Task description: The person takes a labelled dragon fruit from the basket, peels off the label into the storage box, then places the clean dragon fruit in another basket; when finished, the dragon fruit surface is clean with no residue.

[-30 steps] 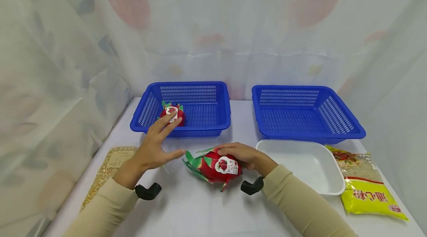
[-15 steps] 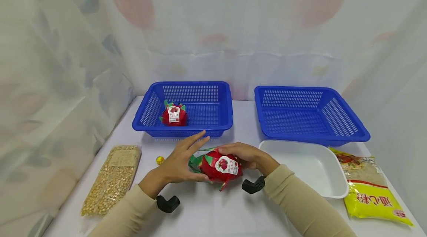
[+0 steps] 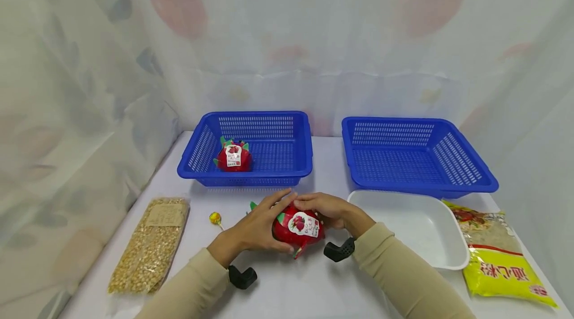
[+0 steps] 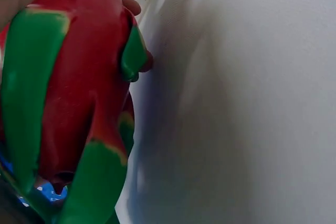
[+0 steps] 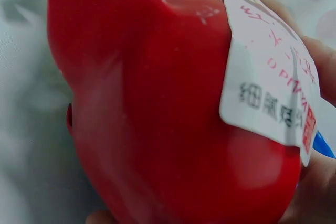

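Note:
A red dragon fruit [image 3: 297,227] with green-tipped scales and a white label lies on the white table between both hands. From its left, leafy end, my left hand [image 3: 254,228] holds it, fingers over the far side and thumb along the near side. My right hand [image 3: 329,208] grips the opposite, rounded end. Close up in the left wrist view, long green scales hang from the dragon fruit [image 4: 86,72], with fingertips showing at its edge. The right wrist view is filled by its smooth red skin and label [image 5: 268,72].
Behind stand two blue baskets; the left basket [image 3: 251,175] contains another labelled dragon fruit [image 3: 234,157], beside the right basket [image 3: 417,188]. A white tub [image 3: 408,224] and yellow food bag [image 3: 506,269] lie right. Left are a bag of corn kernels [image 3: 150,244] and a lollipop [image 3: 215,218].
My left hand has come down and right from in front of the left basket onto the dragon fruit's leafy end. The right hand keeps its hold, almost still, and the fruit stays in place.

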{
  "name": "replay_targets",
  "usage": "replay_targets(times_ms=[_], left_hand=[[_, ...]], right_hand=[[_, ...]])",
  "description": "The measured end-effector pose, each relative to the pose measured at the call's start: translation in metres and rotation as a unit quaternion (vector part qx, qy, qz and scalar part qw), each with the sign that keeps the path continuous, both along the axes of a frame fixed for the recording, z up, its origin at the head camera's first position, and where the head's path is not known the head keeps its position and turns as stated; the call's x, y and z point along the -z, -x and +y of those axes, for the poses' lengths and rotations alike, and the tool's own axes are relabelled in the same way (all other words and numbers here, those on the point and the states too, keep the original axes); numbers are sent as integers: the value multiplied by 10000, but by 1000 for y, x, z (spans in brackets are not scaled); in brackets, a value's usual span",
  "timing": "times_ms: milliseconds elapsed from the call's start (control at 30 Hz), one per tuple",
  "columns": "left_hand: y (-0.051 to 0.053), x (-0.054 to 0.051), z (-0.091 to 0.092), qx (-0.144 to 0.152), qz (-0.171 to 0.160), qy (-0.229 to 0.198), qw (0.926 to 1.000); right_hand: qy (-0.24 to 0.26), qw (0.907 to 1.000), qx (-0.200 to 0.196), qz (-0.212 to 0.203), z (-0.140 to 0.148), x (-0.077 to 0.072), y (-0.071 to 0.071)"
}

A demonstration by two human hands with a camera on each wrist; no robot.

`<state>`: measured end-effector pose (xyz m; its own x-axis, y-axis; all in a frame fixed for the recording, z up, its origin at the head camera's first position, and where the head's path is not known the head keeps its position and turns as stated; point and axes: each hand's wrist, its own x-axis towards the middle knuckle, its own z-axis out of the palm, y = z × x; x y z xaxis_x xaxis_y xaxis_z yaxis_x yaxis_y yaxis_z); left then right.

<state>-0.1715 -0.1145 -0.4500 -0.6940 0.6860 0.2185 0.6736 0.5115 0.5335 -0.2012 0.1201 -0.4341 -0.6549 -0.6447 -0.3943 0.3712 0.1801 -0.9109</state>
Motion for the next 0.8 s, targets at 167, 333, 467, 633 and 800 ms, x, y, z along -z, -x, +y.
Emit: replay_targets(times_ms=[167, 333, 467, 633, 800], left_hand=[[1, 5, 7, -137, 47, 117, 9998], [4, 8, 12, -91, 180, 130, 9997], [5, 8, 13, -88, 283, 102, 9995], [6, 6, 10, -182, 188, 75, 9996], [4, 5, 9, -188, 110, 44, 9998]], right_hand=[[-16, 9999, 135, -38, 3, 2, -2], [-442, 9984, 310, 160, 8, -3, -4], [-1018, 9899, 467, 866, 11, -16, -6], [-1078, 9675, 271, 2271, 17, -35, -9], [-824, 9554, -297, 2819, 16, -45, -13]])
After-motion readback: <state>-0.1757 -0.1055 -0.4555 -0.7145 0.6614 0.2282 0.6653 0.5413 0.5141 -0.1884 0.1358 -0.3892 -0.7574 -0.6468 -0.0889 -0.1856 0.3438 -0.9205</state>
